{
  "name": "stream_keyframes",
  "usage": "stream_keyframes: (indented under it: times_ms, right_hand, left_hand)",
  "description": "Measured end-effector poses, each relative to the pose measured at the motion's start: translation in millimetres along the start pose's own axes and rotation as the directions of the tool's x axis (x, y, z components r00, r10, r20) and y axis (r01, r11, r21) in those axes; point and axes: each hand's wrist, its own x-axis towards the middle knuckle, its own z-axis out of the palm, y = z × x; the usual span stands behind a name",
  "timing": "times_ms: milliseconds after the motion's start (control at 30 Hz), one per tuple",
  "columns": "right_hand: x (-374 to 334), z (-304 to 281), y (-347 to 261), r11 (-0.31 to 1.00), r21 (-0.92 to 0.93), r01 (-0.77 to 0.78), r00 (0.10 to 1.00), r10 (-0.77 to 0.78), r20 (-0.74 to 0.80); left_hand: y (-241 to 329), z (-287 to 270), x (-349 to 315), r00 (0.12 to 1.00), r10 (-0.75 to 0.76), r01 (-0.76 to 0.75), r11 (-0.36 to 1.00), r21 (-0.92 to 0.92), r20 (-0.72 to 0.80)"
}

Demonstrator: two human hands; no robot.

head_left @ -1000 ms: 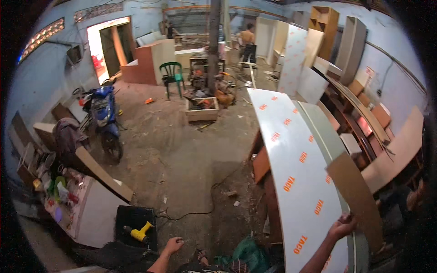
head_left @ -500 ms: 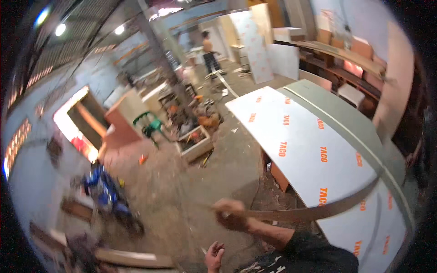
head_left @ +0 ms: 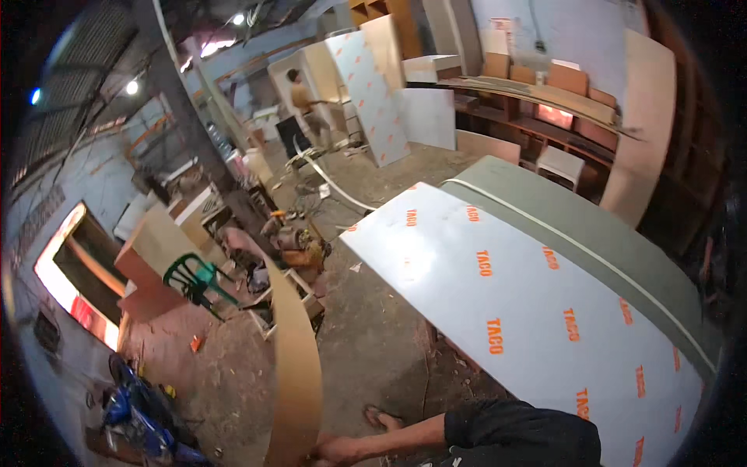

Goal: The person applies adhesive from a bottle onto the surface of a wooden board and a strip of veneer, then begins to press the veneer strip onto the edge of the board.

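Note:
A long, thin, flexible tan strip (head_left: 294, 366) bends upward from the lower edge, its top narrowing over the floor. My right hand (head_left: 336, 450) is closed on the strip's lower part; the forearm reaches in from the right out of a black sleeve. The fingers are partly cut off by the lower edge. My left hand is out of the picture. To the right lies a big white panel (head_left: 521, 288) with orange printed marks. Along its far side a grey-green sheet (head_left: 560, 202) carries a narrow pale strip (head_left: 576, 268).
A sandalled foot (head_left: 381, 417) shows beside my forearm. Left stand a green plastic chair (head_left: 201, 276), a wooden crate (head_left: 307, 296) and a blue motorbike (head_left: 144, 416). Another person (head_left: 307, 109) stands at the back near upright panels (head_left: 369, 93). A pillar (head_left: 191, 109) rises left of centre.
My right hand has moved down and left with the tan strip, which has swung from over the white panel to upright over the floor. My left hand has left the picture. The view has shifted.

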Motion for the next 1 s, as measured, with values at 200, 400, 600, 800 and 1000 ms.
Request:
stream_keyframes:
  times_ms: [200, 400, 600, 800, 1000]
  right_hand:
    - [104, -117, 96, 0.833, 0.461, -0.306, 0.888, 0.425, -0.178]
    - [159, -251, 179, 0.887, 0.242, -0.393, 0.741, 0.461, -0.488]
    - [196, -448, 174, 0.969, 0.021, -0.247, 0.421, 0.127, -0.898]
    - [144, -565, 253, 0.895, 0.23, -0.383, 0.118, 0.294, -0.948]
    - [125, -637, 310, 0.878, 0.068, -0.474, -0.076, 0.036, -0.996]
  left_hand:
    - [-1, 77, 162, 0.98, 0.194, -0.186, 0.974, -0.129, 0.05]
    - [25, 153, 349, 0.861, 0.481, -0.495, 0.867, 0.058, 0.162]
    - [43, 246, 465, 0.939, 0.305, -0.33, 0.929, 0.166, 0.159]
    - [33, 416, 527, 0.965, 0.21, -0.228, 0.968, 0.103, 0.158]
    - [-41, 531, 606, 0.884, 0.071, -0.111, 0.992, 0.059, 0.461]
